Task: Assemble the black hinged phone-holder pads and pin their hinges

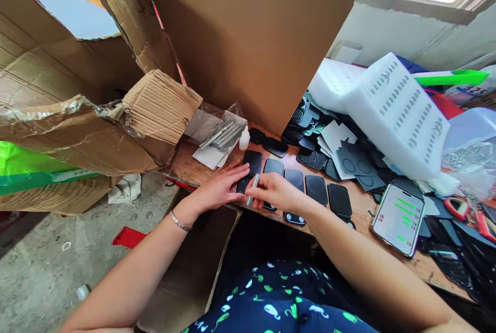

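My left hand (220,188) lies flat with fingers stretched out, pressing down on the leftmost black oblong panel (251,163) at the near edge of a wooden table (360,204). My right hand (277,192) is closed around a thin silver pen-like tool (253,189), its tip pointing down at that same panel. Several more black panels (316,189) lie in a row to the right of my hands.
A smartphone (399,218) with a lit screen lies right of the row. A small white bottle (244,138) and a bag of metal rods (222,136) sit behind my hands. Cardboard boxes (248,28) crowd the back and left. White foam trays (395,111) top a pile of black parts.
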`<state>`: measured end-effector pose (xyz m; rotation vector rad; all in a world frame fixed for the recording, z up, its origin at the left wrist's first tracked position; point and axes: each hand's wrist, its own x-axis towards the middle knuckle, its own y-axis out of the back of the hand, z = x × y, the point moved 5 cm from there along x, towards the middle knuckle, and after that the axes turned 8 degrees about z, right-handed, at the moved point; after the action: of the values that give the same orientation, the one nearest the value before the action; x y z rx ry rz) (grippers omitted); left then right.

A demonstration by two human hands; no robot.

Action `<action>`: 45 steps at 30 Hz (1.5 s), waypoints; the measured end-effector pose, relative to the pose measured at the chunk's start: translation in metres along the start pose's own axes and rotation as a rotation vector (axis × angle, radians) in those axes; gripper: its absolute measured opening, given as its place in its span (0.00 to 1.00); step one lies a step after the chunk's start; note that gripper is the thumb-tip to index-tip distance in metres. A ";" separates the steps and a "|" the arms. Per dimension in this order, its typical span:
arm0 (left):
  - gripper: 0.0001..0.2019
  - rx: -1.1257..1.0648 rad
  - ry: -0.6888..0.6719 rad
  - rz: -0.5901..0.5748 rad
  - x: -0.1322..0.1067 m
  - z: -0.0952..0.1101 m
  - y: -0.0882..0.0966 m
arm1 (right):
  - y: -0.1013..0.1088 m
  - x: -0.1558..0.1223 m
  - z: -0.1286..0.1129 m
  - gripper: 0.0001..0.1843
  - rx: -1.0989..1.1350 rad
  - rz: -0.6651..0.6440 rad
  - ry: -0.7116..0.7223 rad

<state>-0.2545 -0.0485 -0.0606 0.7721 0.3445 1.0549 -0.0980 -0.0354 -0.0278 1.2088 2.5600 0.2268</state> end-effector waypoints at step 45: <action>0.39 -0.047 -0.041 0.036 0.003 -0.016 -0.005 | -0.008 -0.012 0.001 0.07 -0.443 0.254 0.283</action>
<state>-0.2598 -0.0407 -0.0746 0.7594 0.2711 1.0758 -0.0962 -0.0495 -0.0288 1.3904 2.3761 1.0268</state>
